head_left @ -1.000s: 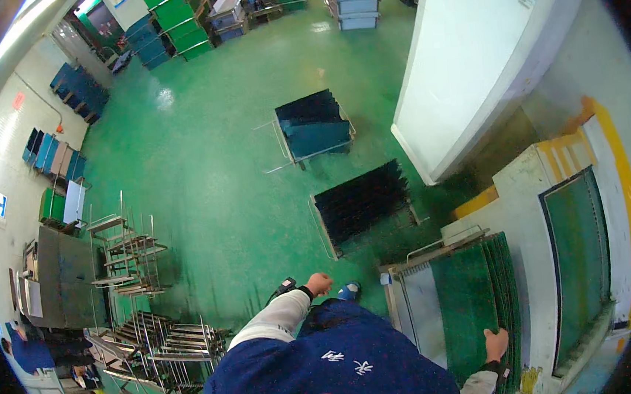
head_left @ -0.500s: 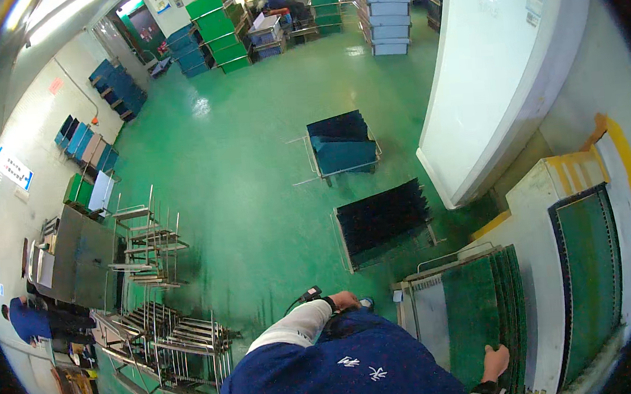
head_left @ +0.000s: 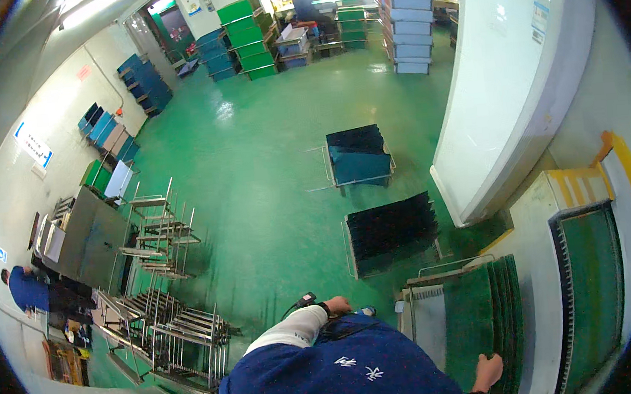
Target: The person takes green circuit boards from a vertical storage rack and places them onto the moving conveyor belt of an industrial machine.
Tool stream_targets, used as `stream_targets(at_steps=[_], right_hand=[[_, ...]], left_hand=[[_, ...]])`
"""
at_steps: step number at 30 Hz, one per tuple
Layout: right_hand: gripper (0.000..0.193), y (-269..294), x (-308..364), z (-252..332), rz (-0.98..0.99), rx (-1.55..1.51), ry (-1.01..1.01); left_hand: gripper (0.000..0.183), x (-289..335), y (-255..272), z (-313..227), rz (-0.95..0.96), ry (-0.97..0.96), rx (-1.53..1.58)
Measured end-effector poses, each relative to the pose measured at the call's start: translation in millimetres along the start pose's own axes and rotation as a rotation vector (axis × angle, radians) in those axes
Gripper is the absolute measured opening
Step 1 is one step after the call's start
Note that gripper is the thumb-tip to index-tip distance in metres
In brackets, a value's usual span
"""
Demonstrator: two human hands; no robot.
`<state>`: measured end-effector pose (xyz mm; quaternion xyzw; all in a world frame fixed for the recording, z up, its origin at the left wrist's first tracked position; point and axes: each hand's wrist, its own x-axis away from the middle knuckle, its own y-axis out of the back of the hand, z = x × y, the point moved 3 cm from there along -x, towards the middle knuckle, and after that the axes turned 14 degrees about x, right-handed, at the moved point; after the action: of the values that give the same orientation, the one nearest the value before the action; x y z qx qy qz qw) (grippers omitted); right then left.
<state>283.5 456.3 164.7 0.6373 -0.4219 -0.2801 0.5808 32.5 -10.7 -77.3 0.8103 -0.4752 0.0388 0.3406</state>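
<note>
Right hand rests with its fingers curled on the green boards standing upright in a metal rack at the person's right; whether it pinches one board I cannot tell. Left hand sits at the chest, fingers folded, beside a small black device; its grip is unclear. On the green floor ahead stand two carts of dark boards, one near, one farther. Left of them are stacked empty metal racks. One person crouches at far left.
</note>
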Motion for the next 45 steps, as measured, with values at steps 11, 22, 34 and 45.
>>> stream_targets(at_steps=[11, 22, 34, 45], right_hand=[[0.051, -10.1, 0.6, -8.9, 0.181, -0.073, 0.345], [0.055, 2.8, 6.8, 11.5, 0.208, -0.030, 0.276], [0.054, 16.3, 18.7, 16.3, 0.227, -0.082, 0.218], [0.052, 11.4, 13.4, 10.2, 0.104, -0.056, 0.270]], left_hand=[[0.027, 3.8, -59.6, 111.1, 0.130, -0.015, -0.187], [0.020, 11.5, -49.3, 89.8, 0.088, -0.251, -0.329], [0.026, 3.4, -44.7, 89.9, 0.047, 0.195, -0.057], [0.027, 2.8, -37.0, 78.8, 0.039, 0.154, -0.012]])
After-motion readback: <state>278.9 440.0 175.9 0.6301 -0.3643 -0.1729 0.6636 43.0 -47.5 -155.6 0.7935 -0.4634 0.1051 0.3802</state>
